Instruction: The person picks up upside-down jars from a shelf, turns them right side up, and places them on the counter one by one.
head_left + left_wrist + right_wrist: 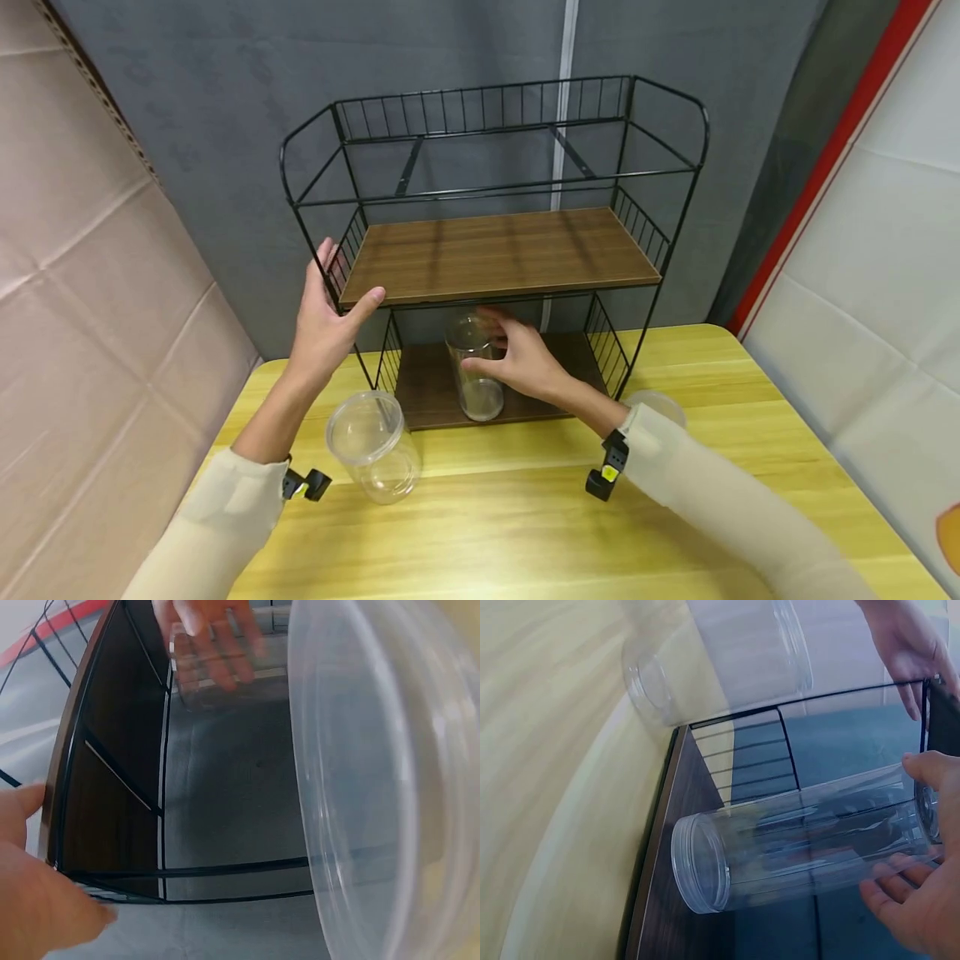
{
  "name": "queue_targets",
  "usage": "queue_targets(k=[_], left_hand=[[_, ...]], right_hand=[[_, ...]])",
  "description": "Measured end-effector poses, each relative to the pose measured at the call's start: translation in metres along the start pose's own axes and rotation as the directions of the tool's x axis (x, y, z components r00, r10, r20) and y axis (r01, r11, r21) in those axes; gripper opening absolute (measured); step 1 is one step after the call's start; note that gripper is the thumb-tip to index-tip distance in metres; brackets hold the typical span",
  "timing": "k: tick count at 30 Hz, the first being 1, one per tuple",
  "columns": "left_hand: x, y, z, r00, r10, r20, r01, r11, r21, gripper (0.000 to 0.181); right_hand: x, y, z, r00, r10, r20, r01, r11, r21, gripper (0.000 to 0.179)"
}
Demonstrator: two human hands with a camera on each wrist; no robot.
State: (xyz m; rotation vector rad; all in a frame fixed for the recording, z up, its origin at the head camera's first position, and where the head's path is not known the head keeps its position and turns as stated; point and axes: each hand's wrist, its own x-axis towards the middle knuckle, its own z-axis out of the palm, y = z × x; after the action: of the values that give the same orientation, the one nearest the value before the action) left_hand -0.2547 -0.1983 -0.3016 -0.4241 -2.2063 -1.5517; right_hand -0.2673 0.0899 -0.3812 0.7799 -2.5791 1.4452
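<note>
A black wire rack with wooden shelves stands on the table. My left hand holds its left side at the middle shelf, thumb on the front edge and fingers outside the wire side. Under that shelf, my right hand grips a tall clear jar near its top, thumb on one side and fingers on the other, as the right wrist view shows. The jar is upright at the lower shelf; whether its base touches the wood I cannot tell. A wider clear jar stands in front of the rack's left corner.
Behind my right wrist, a round clear object is partly hidden on the yellow wooden table. A grey cloth hangs behind the rack. Pale panels flank the table on both sides. The rack's top tier has only bars.
</note>
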Motion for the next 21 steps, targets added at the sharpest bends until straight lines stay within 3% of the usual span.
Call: queue_targets(k=[4,8,11,12,16,18,19,21], left_hand=[[-0.012,0.007,0.003,0.990,0.064,-0.128,-0.054,0.995,0.080,0.096],[-0.029,0.028,0.012,0.952,0.207,-0.227,-0.188,0.977,0.101,0.091],[-0.040,0.045,0.021,0.894,0.356,-0.271,-0.348,0.934,0.078,0.085],[-0.043,0.049,0.024,0.868,0.404,-0.289,-0.402,0.913,0.067,0.083],[-0.049,0.054,0.035,0.738,0.553,-0.385,-0.589,0.808,0.032,0.082],[-0.054,0.054,0.039,0.690,0.597,-0.410,-0.647,0.762,0.021,0.083],[-0.057,0.054,0.041,0.675,0.615,-0.408,-0.668,0.744,0.015,0.083],[-0.065,0.054,0.044,0.671,0.636,-0.380,-0.691,0.722,-0.012,0.082]], right_hand=[[-0.014,-0.007,-0.007,0.999,-0.034,0.010,0.034,0.999,-0.001,0.086],[-0.027,-0.015,-0.016,0.999,-0.053,0.000,0.053,0.999,-0.011,0.085],[-0.037,-0.021,-0.023,0.998,-0.060,-0.012,0.060,0.998,-0.013,0.086],[-0.040,-0.022,-0.025,0.998,-0.064,-0.017,0.064,0.998,-0.011,0.086],[-0.052,-0.028,-0.034,0.993,-0.104,-0.047,0.105,0.994,0.021,0.086],[-0.058,-0.029,-0.038,0.990,-0.123,-0.068,0.126,0.991,0.048,0.085],[-0.061,-0.030,-0.040,0.988,-0.131,-0.079,0.136,0.989,0.059,0.084],[-0.068,-0.031,-0.043,0.985,-0.141,-0.103,0.150,0.985,0.086,0.083]])
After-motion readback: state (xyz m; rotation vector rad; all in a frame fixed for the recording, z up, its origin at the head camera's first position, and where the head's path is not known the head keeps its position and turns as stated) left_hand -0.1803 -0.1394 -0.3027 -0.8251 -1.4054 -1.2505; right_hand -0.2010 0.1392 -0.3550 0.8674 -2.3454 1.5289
